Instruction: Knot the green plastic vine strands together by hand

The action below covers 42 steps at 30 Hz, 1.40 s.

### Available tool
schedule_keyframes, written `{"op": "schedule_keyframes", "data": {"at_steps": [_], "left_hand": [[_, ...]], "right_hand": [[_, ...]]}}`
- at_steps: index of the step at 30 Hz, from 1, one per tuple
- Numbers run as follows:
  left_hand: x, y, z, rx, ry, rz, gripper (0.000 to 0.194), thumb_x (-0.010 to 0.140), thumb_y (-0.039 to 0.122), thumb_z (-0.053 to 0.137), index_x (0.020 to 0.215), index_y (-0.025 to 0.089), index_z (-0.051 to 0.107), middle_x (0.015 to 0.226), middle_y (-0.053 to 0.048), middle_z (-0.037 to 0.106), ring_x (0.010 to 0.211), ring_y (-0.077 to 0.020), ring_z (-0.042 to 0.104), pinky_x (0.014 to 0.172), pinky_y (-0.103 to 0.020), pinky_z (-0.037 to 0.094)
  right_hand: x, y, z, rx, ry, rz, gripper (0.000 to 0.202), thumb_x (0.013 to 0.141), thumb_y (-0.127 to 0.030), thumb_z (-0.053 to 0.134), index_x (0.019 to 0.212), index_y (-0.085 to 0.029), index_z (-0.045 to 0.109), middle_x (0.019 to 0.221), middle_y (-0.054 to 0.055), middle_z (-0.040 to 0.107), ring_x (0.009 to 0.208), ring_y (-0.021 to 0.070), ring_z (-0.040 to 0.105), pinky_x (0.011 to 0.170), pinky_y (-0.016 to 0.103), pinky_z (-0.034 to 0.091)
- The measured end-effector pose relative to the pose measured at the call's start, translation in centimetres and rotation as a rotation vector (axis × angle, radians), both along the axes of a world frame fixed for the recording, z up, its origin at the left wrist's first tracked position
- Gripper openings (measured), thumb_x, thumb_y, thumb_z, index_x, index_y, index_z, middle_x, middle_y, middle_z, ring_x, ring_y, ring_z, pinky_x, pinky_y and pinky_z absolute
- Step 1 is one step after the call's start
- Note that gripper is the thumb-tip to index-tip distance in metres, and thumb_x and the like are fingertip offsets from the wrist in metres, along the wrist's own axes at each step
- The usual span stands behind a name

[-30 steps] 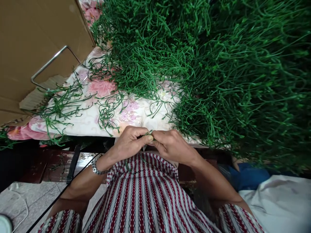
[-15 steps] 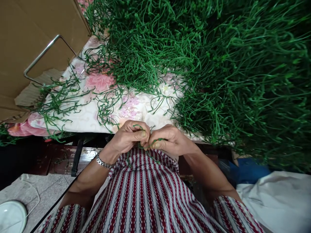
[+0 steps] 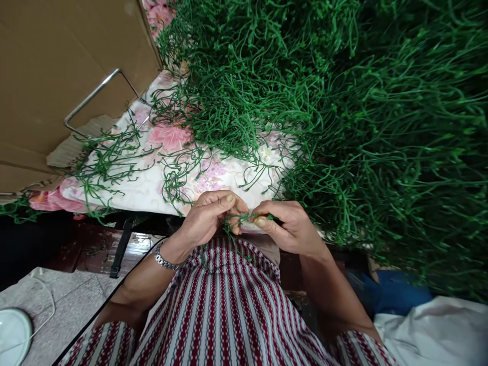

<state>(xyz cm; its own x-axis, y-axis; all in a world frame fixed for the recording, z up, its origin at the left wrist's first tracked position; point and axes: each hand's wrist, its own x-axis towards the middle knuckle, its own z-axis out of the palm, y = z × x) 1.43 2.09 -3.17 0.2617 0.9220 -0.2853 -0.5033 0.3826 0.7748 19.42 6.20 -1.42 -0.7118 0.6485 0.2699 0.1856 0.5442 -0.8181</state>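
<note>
My right hand (image 3: 292, 223) pinches thin green stems (image 3: 244, 218) between thumb and forefinger. These stems stretch across to my left hand (image 3: 213, 216), whose fingers curl loosely round their other end with the thumb lifted. The hands are a little apart, just above my lap at the near edge of the table. Part of what lies in the left fingers is hidden. A large heap of the same green stems with small branching tips (image 3: 362, 132) covers the table beyond and to the right. Small loose clumps of stems (image 3: 179, 175) lie in front of my left hand.
A floral cloth (image 3: 147, 190) covers the table. At the left stand a cardboard box (image 3: 76, 56) and a bent metal rod frame (image 3: 91, 96). A white round object (image 3: 13, 335) is on the floor, and a white cloth (image 3: 434, 330) lies at the lower right.
My hands have drawn apart, the right one moving right with the stems pinched. My left thumb has lifted off the fingers. The view has shifted slightly.
</note>
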Motion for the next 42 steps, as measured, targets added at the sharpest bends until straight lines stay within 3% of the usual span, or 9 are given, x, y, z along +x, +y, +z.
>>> {"op": "schedule_keyframes", "data": {"at_steps": [7,12,18,21,24,29,36,39,42], "left_hand": [[-0.2,-0.3,0.3,0.108,0.092,-0.062,0.022,0.072,0.031,0.068,0.085,0.013,0.064,0.072,-0.002,0.06,0.061,-0.0095,0.056,0.057,-0.02,0.042],[0.0,-0.5,0.7,0.216,0.278,-0.118,0.015,0.072,0.025,0.067,0.075,0.012,0.062,0.061,0.003,0.052,0.055,-0.0055,0.043,0.053,-0.018,0.033],[0.1,-0.7,0.3,0.198,0.248,-0.098,0.02,0.079,0.032,0.06,0.075,0.013,0.061,0.057,0.003,0.046,0.048,-0.0051,0.036,0.045,-0.019,0.026],[0.7,-0.8,-0.1,0.167,0.269,-0.057,0.022,0.079,0.033,0.059,0.07,0.013,0.059,0.054,0.003,0.045,0.046,-0.0053,0.037,0.044,-0.019,0.028],[1.5,-1.0,-0.5,0.146,0.295,-0.01,0.022,0.077,0.032,0.061,0.068,0.013,0.058,0.055,0.003,0.049,0.045,-0.0051,0.042,0.044,-0.019,0.032],[2.7,-0.6,-0.5,0.087,0.24,0.18,0.016,0.075,0.026,0.064,0.068,0.013,0.06,0.051,0.003,0.052,0.043,-0.0062,0.047,0.044,-0.019,0.038],[2.5,1.7,1.6,0.003,0.013,0.398,0.012,0.07,0.019,0.066,0.069,0.014,0.055,0.065,0.003,0.057,0.05,-0.0089,0.055,0.057,-0.028,0.051],[2.3,2.1,2.2,-0.003,-0.015,0.439,0.012,0.07,0.019,0.065,0.071,0.014,0.054,0.065,0.003,0.056,0.052,-0.0092,0.056,0.061,-0.03,0.053],[2.2,2.3,2.5,0.005,-0.043,0.46,0.011,0.071,0.018,0.064,0.071,0.014,0.054,0.067,0.003,0.055,0.054,-0.0093,0.057,0.063,-0.03,0.053]], "right_hand": [[0.0,0.2,0.3,0.015,-0.026,-0.059,0.014,0.086,-0.022,0.052,0.075,-0.015,0.058,0.062,-0.002,0.058,0.053,0.0055,0.051,0.051,0.016,0.037],[0.1,0.3,0.1,0.055,-0.052,-0.035,0.016,0.087,-0.023,0.05,0.074,-0.015,0.058,0.06,-0.002,0.056,0.051,0.0056,0.049,0.05,0.017,0.036],[0.4,0.3,0.0,0.016,-0.047,-0.032,0.014,0.087,-0.023,0.049,0.083,-0.016,0.059,0.067,0.0,0.062,0.057,0.0068,0.056,0.055,0.017,0.04],[0.2,-0.1,-0.2,0.008,-0.01,-0.092,0.014,0.085,-0.026,0.053,0.094,-0.017,0.06,0.075,0.0,0.064,0.061,0.0069,0.057,0.056,0.017,0.042],[0.2,-0.5,-0.8,-0.018,0.072,-0.222,0.008,0.081,-0.025,0.059,0.085,-0.019,0.061,0.066,-0.003,0.061,0.055,0.0073,0.054,0.052,0.018,0.041],[1.5,-0.2,-1.6,-0.235,0.364,-0.509,0.013,0.081,-0.032,0.058,0.078,-0.019,0.058,0.065,0.0,0.056,0.056,0.0112,0.052,0.049,0.024,0.041],[2.7,-0.3,-0.3,-0.604,0.589,-0.219,0.013,0.075,-0.027,0.063,0.071,-0.019,0.053,0.079,0.005,0.064,0.052,0.0104,0.05,0.041,0.022,0.034],[2.2,-0.5,0.3,-0.747,0.639,-0.119,0.016,0.076,-0.026,0.061,0.07,-0.02,0.048,0.062,0.0,0.059,0.044,0.0088,0.044,0.038,0.02,0.03],[1.8,-0.4,0.6,-0.753,0.582,-0.119,0.02,0.075,-0.029,0.062,0.07,-0.02,0.045,0.054,-0.005,0.049,0.042,0.0075,0.039,0.039,0.02,0.03]]}}
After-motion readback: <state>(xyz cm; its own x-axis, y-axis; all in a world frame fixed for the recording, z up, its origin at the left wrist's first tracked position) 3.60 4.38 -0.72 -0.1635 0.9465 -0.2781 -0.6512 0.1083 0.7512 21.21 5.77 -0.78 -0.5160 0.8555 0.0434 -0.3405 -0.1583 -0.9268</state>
